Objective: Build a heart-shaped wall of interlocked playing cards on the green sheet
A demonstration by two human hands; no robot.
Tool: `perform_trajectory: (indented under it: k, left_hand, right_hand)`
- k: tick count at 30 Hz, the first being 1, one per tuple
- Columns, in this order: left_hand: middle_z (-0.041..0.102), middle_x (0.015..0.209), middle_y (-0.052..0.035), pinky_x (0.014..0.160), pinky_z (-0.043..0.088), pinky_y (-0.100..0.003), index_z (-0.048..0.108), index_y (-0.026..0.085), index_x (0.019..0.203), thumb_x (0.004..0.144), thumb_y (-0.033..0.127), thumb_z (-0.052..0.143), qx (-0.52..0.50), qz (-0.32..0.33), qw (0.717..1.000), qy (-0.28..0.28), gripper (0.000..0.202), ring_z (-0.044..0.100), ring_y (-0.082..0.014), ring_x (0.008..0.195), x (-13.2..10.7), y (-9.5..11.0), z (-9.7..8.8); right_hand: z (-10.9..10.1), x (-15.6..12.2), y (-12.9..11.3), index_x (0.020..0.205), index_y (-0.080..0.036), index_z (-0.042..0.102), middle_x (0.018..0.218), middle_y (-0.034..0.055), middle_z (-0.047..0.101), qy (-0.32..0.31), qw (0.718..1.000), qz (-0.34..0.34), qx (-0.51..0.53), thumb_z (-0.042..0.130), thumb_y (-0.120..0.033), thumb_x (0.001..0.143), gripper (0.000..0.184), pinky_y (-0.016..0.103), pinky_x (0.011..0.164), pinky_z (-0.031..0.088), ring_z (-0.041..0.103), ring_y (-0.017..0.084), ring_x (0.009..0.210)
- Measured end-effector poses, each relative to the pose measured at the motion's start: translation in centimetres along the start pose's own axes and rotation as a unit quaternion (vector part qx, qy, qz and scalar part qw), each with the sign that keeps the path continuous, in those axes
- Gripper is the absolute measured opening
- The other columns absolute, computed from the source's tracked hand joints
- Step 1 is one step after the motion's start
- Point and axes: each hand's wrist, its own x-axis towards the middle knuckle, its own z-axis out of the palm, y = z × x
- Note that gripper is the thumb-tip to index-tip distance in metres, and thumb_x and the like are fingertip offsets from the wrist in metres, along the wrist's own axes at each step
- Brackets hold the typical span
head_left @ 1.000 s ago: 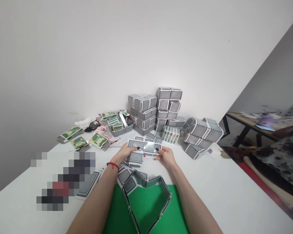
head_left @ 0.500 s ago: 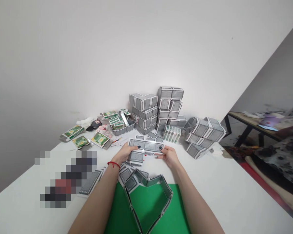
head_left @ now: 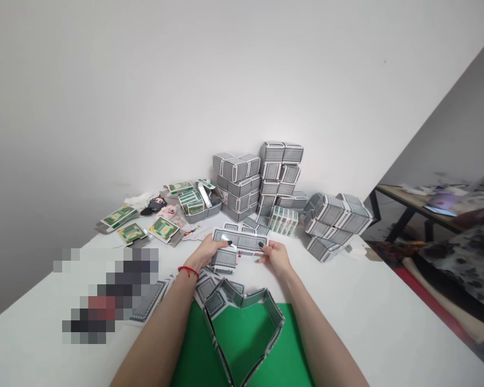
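Observation:
My left hand (head_left: 208, 250), with a red cord at the wrist, is closed on the left end of a strip of grey-backed playing cards (head_left: 248, 243). At the strip's other end, my right hand (head_left: 278, 259) pinches it between thumb and fingers. Another grey-backed card (head_left: 225, 259) hangs below the left end, by my left fingers; I cannot tell whether it is joined on. Nearer to me, a heart-shaped frame of folded cards (head_left: 275, 314) stands on a green sheet (head_left: 292, 344), between my forearms. Loose cards (head_left: 205, 287) lie beside my left wrist.
Stacked blocks built of cards (head_left: 239, 188) rise against the wall, with a taller stack (head_left: 281, 156) and a leaning block group (head_left: 339, 220) to the right. Green card boxes (head_left: 284, 220) stand in front. Opened card boxes (head_left: 165, 228) lie left. A blurred patch (head_left: 113, 295) covers something.
My right hand has shifted slightly left, and the right end of the card strip with it. Both hands keep their hold; the heart-shaped frame stays in place.

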Motion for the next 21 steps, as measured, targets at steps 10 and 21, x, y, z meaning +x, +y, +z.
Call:
perform_trajectory:
  k: [10, 21]
  left_hand:
    - [0.064, 0.061, -0.0016, 0.048, 0.048, -0.028, 0.058, 0.013, 0.072, 0.052, 0.015, 0.066, 0.010, 0.004, 1.000, -0.008, 0.022, 0.059, -0.0159, 0.049, 0.0, 0.2, -0.1]
    - [0.067, 0.067, -0.0042, 0.053, 0.050, -0.030, 0.060, 0.012, 0.078, 0.051, 0.016, 0.068, -0.035, -0.003, 0.999, -0.025, 0.028, 0.062, -0.0183, 0.056, -0.4, 0.4, -0.7]
  right_hand:
    - [-1.0, 0.1, 0.1, 0.054, -0.014, 0.056, 0.046, 0.0018, 0.059, 0.004, 0.989, -0.055, -0.135, 0.071, -0.047, 0.059, 0.036, 0.020, 0.033, 0.040, 0.051, 0.010, 0.037]
    - [-2.7, 0.3, -0.5, 0.043, -0.017, 0.049, 0.035, -0.0001, 0.051, 0.001, 0.988, -0.034, -0.150, 0.064, -0.040, 0.059, 0.032, 0.020, 0.034, 0.023, 0.034, 0.006, 0.030]
